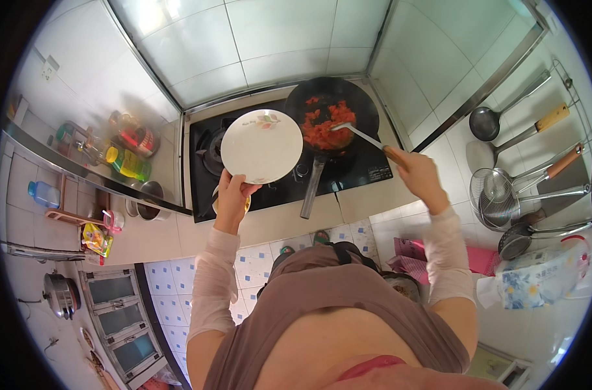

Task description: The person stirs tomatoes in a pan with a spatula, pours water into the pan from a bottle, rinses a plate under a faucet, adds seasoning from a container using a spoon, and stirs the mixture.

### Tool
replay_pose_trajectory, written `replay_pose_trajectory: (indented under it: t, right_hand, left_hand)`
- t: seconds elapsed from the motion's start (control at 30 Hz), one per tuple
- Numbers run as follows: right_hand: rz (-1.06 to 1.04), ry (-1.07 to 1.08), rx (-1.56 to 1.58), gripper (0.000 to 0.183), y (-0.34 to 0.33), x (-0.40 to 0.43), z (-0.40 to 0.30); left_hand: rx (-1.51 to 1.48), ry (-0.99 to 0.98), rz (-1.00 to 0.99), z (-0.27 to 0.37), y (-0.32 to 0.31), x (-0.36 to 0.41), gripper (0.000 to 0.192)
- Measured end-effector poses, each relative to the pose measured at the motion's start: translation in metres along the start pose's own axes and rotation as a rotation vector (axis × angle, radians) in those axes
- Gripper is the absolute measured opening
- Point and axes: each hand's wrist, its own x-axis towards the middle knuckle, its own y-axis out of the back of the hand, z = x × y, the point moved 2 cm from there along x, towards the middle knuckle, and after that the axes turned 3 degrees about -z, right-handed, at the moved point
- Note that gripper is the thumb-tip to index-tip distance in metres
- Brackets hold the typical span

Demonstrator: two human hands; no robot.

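My left hand [233,197] grips the near rim of a white plate [261,151] with a printed leaf pattern and some writing. The plate is held over the gas hob [359,168], left of a black wok [366,105]. Red chopped food [327,129], which looks like tomato, lies in the wok. In my right hand [420,178] is the wooden handle of a metal spatula [369,136], its blade in the red food. The wok handle [313,187] points towards me, with neither hand on it. Partly hidden behind my left hand is a bowl [217,204] with something yellow in it.
Left of the hob, bottles [128,163] stand behind a glass panel, with a metal pot [152,209] nearby. A burner [210,151] is partly covered by the plate. On the right wall hang a ladle [485,124], strainers [495,200] and other utensils.
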Motion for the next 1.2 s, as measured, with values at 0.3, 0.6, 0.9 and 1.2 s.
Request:
replay_pose_trajectory:
  t: [0.3,0.6,0.9,1.2]
  right_hand:
    - [-0.028,-0.068,0.184,0.038,-0.047,0.025,-0.004]
    - [-0.006,-0.182,-0.12,0.047,-0.075,0.048,-0.012]
    - [-0.154,-0.097,-0.241,0.042,0.011,0.028,-0.02]
    - [0.1,-0.136,-0.02,0.045,-0.071,0.06,-0.008]
  left_hand:
    - [0.07,0.004,0.062,-0.004,0.055,-0.051,0.037]
    - [0.04,0.026,0.109,-0.004,0.091,-0.096,0.038]
    - [-0.019,-0.037,0.323,-0.007,0.152,-0.161,0.038]
    - [-0.021,-0.178,0.686,-0.006,0.21,-0.237,0.041]
